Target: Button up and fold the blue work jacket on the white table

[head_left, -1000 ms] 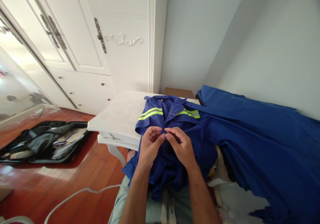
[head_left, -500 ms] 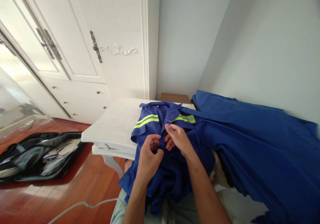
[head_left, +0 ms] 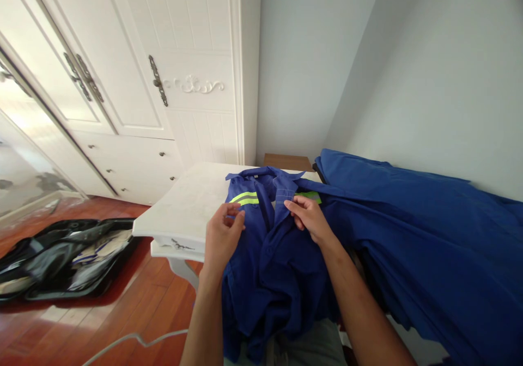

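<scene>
A blue work jacket (head_left: 265,279) with yellow-green and grey reflective strips lies front up, its collar at the far end and its lower part bunched toward me. My left hand (head_left: 223,235) is closed at the jacket's left chest, just below the reflective strip, with blue cloth between thumb and fingers. At the right front edge, near the stitched lines, my right hand (head_left: 309,217) pinches the cloth. The jacket's front is partly open near the collar, and a button shows lower down.
Beneath the jacket is a white table (head_left: 180,202). More blue cloth (head_left: 408,213) spreads on the right by the wall. An open black suitcase (head_left: 102,262) with clothes lies on the wooden floor, before a white wardrobe (head_left: 196,121). A pale cable (head_left: 139,337) crosses the floor.
My hands have moved apart from the middle of the jacket front. The left went left and up to the chest, the right went slightly right and up along the front edge.
</scene>
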A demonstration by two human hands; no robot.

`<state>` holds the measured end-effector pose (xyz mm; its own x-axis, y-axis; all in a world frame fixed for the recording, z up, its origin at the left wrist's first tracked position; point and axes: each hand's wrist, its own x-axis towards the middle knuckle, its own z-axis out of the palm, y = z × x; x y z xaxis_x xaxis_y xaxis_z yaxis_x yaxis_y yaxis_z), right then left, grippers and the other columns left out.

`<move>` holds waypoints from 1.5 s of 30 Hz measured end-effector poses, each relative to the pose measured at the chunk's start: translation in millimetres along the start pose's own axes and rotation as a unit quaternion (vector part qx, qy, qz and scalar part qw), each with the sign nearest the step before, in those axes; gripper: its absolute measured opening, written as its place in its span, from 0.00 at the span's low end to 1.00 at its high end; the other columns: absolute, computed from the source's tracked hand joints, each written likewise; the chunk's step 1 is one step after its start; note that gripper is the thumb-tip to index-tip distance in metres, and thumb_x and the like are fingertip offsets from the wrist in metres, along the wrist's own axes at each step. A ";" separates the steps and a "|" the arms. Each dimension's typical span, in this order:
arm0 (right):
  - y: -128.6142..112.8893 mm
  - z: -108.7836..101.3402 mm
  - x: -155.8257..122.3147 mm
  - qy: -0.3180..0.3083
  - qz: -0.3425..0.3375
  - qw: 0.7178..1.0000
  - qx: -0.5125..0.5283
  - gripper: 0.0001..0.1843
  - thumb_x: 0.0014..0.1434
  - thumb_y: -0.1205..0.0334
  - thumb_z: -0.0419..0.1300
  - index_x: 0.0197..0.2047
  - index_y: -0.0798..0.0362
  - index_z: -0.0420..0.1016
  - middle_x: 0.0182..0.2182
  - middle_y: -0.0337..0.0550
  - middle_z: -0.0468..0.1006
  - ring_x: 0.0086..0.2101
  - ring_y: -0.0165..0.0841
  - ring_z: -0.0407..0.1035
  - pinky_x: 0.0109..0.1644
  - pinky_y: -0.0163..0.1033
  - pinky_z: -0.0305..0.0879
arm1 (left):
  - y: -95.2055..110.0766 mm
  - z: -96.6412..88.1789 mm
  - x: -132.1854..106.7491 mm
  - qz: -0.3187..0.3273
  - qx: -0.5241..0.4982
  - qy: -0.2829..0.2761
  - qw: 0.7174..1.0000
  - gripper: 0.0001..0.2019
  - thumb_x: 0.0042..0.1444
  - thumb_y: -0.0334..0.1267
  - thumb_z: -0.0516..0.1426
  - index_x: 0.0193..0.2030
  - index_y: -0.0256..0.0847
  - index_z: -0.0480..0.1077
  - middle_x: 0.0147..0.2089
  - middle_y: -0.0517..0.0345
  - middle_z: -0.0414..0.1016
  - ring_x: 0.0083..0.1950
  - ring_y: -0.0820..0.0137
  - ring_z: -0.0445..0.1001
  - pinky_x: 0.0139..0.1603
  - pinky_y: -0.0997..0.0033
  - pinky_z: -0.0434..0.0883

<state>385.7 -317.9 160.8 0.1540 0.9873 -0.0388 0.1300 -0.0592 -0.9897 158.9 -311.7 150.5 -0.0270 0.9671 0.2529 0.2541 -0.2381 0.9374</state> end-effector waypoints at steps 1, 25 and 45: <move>1.8 -0.6 -1.7 0.004 -0.002 1.000 0.007 0.36 0.45 0.34 0.65 0.32 0.61 0.59 0.20 0.35 0.64 0.15 0.18 0.55 0.15 0.23 0.49 | -1.1 2.6 11.3 0.028 0.046 0.010 0.998 0.16 0.57 0.46 0.59 0.47 0.38 0.73 0.40 0.51 0.78 0.32 0.65 0.77 0.35 0.67 0.70; 10.5 48.8 -7.4 0.074 -0.221 0.969 -0.080 0.26 0.58 0.51 0.62 0.55 0.58 0.78 0.43 0.45 0.75 0.39 0.23 0.73 0.42 0.22 0.71 | 13.7 39.2 15.6 -0.043 -0.190 0.014 0.981 0.16 0.47 0.48 0.69 0.35 0.36 0.78 0.28 0.54 0.79 0.26 0.72 0.73 0.26 0.77 0.64; 22.5 58.0 -34.5 0.129 -0.307 0.939 -0.085 0.29 0.62 0.52 0.62 0.62 0.61 0.72 0.45 0.46 0.75 0.40 0.21 0.73 0.50 0.23 0.73 | 17.5 29.5 -20.9 -0.061 -0.204 -0.067 0.975 0.22 0.52 0.35 0.63 0.55 0.36 0.77 0.36 0.54 0.82 0.32 0.70 0.77 0.32 0.76 0.70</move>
<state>326.6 -344.7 131.9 0.2281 0.7761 0.5879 0.4225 0.4651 -0.7779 192.4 -333.4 154.5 0.1009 0.9869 0.1258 -0.1497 -0.1100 0.9826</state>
